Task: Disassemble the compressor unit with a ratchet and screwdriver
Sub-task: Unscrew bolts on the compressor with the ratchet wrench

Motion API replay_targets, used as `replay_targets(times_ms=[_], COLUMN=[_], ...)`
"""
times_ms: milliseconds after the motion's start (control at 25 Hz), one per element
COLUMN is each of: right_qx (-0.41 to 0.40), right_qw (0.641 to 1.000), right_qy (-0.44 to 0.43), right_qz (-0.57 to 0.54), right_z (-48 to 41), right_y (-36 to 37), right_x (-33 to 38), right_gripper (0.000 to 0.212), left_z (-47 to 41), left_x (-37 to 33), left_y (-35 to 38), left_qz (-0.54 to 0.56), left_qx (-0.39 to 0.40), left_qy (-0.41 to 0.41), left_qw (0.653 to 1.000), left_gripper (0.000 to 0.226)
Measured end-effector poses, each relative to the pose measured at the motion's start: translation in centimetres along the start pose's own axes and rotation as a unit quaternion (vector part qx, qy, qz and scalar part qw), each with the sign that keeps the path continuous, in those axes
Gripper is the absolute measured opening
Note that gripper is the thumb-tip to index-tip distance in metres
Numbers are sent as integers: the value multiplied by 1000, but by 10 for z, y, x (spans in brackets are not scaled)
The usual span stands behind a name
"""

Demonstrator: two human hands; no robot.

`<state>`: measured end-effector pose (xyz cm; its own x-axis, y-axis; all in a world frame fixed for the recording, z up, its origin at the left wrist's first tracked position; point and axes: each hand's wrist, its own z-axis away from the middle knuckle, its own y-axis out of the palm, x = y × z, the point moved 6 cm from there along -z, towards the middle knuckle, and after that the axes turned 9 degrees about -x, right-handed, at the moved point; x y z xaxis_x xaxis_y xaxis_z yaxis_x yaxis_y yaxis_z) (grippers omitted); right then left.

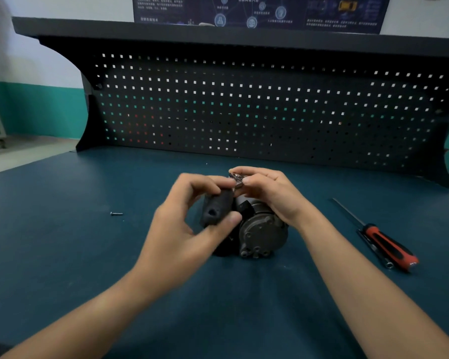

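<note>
The grey metal compressor unit (262, 233) lies on its side on the blue bench mat, its round end cover facing me. My left hand (182, 224) grips a black block-shaped part (217, 208) with a hole in it, held against the unit's left side. My right hand (270, 193) pinches a small shiny metal piece (237, 178) just above the unit's top. A red-and-black screwdriver (385, 244) lies on the mat to the right, with a slim metal ratchet handle (373, 251) beside it.
A loose screw (116, 213) lies on the mat to the left. A black pegboard back panel (270, 112) with a shelf on top stands behind the work area. The bench's left edge (24, 161) runs diagonally toward a tiled floor.
</note>
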<state>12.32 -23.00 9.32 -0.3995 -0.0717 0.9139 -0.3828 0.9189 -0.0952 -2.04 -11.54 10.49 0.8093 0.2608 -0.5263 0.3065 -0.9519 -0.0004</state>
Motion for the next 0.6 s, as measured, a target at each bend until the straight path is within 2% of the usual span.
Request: replay_targets(times_ms=[40, 120, 240, 280, 400, 480, 520, 600], right_qx=[-2, 1, -4, -14, -42, -50, -50, -45], right_qw=[1000, 1000, 1000, 999, 994, 993, 993, 995], right_qy=[8, 14, -7, -21, -64, -65, -59, -45], right_qz=[-10, -1, 29, 38, 76, 90, 85, 71], right_z=[0, 0, 1, 2, 4, 4, 3, 2], right_y=[-1, -1, -1, 0, 1, 1, 0, -2], right_x=[0, -1, 1, 3, 7, 5, 4, 2], right_gripper=[18, 13, 11, 12, 9, 7, 4, 13], left_z=[-1, -12, -34, -42, -55, -55, -54, -47], left_x=[1, 13, 55, 72, 107, 112, 108, 84], left_y=[-1, -15, -36, -39, -35, -34, -35, -40], left_qz=[8, 62, 134, 154, 194, 189, 182, 148], left_qx=[-1, -65, -153, -152, -109, -100, -111, -141], left_qy=[-10, -67, -207, -263, -403, -402, -367, -264], left_qw=[1000, 994, 957, 940, 888, 890, 906, 943], left_gripper=[26, 24, 11, 7, 22, 23, 18, 5])
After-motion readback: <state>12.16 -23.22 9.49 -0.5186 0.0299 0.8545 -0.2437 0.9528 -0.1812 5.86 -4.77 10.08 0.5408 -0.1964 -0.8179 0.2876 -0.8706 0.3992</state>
